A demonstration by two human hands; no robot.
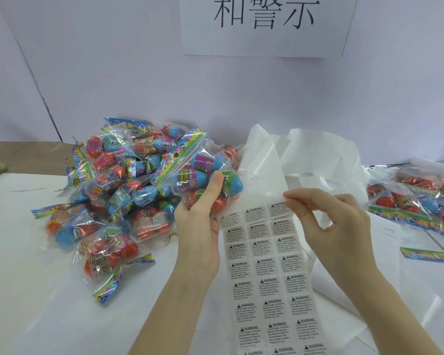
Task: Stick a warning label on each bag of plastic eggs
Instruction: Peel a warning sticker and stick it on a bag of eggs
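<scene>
2 hands | L hand [198, 226] grips egg bag [203, 175] | R fingers [296, 198] pinch label [280, 208]

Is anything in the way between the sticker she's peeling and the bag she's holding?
Nothing visible. The right hand pinches a top-row warning label on the sheet, and the left hand holds the bag of eggs right beside it.

Label sheet [272, 278] cut off below

Bags [128, 198] at table's left: clear crinkly glossy plastic w/ shiny smooth plastic eggs [231, 184]; label sheet [272, 278] semi-gloss paper; table [36, 316] matt white; paper sign [264, 26] matt
</scene>
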